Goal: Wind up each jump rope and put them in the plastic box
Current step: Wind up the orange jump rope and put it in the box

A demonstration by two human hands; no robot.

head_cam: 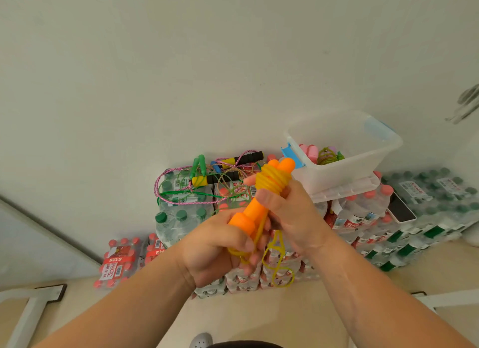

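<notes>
Both hands are clamped on one jump rope. The left hand [217, 249] grips the base of the paired orange handles [252, 211], and the right hand [293, 213] wraps their middle, below the wound yellow cord [270, 178].

- **Handles:** rigid, smooth moulded plastic, judged light.
- **Cord:** thin and springy, likely to unwind, so the hanging tail [278, 268] should be pinched.

The translucent plastic box [344, 174] sits near, behind the hands.

Orange-handled rope [250, 214] — yellow cord coiled round handles, tail dangling; loose ropes [215, 178] tangled left of clear box [350, 171].
</notes>
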